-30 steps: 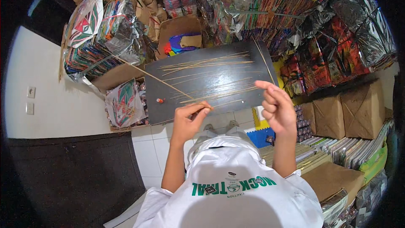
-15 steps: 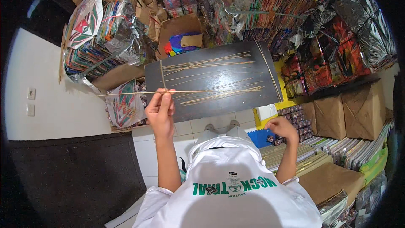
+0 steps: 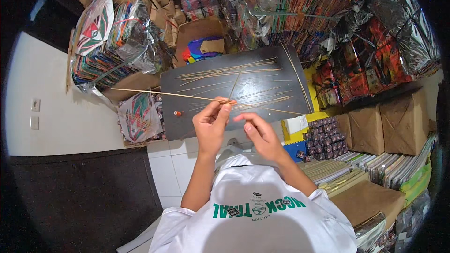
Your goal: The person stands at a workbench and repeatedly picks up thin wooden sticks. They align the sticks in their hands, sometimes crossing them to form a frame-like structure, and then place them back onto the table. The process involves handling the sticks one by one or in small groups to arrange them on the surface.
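My left hand point(image 3: 213, 121) pinches thin bamboo sticks point(image 3: 164, 94) where they cross, above a dark table point(image 3: 187, 129). One long stick reaches out left and right, and a shorter one slants up from the crossing point. Close by on the right is my right hand point(image 3: 262, 136), its index finger and thumb apart, with nothing visible between them. Several more loose bamboo sticks point(image 3: 225, 71) lie across the tabletop in rough bundles. A small orange spool point(image 3: 177, 113) sits on the table's left side.
Beyond the table stands an open cardboard box point(image 3: 197, 28) with colourful pieces inside. Tall wrapped stacks point(image 3: 117, 37) crowd the back and sides. Small dark boxes point(image 3: 326, 138) and brown paper parcels point(image 3: 368, 126) stand at the right. A patterned kite-like sheet point(image 3: 139, 117) leans at the left.
My left hand has moved right with the crossed sticks, uncovering the orange spool. My right hand has come in from the right, close to the left hand.
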The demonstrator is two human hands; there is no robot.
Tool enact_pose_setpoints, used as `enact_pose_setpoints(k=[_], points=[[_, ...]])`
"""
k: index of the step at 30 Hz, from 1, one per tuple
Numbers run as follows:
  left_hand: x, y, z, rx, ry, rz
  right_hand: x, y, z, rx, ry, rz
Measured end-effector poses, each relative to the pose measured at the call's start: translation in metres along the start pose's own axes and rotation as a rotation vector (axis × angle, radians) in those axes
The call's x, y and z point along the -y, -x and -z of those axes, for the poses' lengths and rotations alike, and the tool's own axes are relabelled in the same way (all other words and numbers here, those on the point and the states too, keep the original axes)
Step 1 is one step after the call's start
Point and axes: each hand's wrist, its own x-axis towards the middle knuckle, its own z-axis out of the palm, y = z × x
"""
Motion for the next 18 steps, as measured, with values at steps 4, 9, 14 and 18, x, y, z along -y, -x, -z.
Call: enact_pose_setpoints(k=[4,9,14,18], points=[[0.005,-0.001,0.005,0.005,-0.047,-0.011,0.009,0.006,-0.010,-0.009,0.098,0.066],[0.017,0.006,0.001,0.086,-0.131,-0.044,0.010,0.003,-0.009,0.015,0.007,0.029],[0.024,0.016,0.005,0.155,-0.356,-0.115,0.041,-0.006,0.006,-0.033,-0.492,-0.240],[0.022,0.016,0.018,0.193,-0.450,-0.137,0.063,-0.005,0.031,-0.072,-0.736,-0.267]])
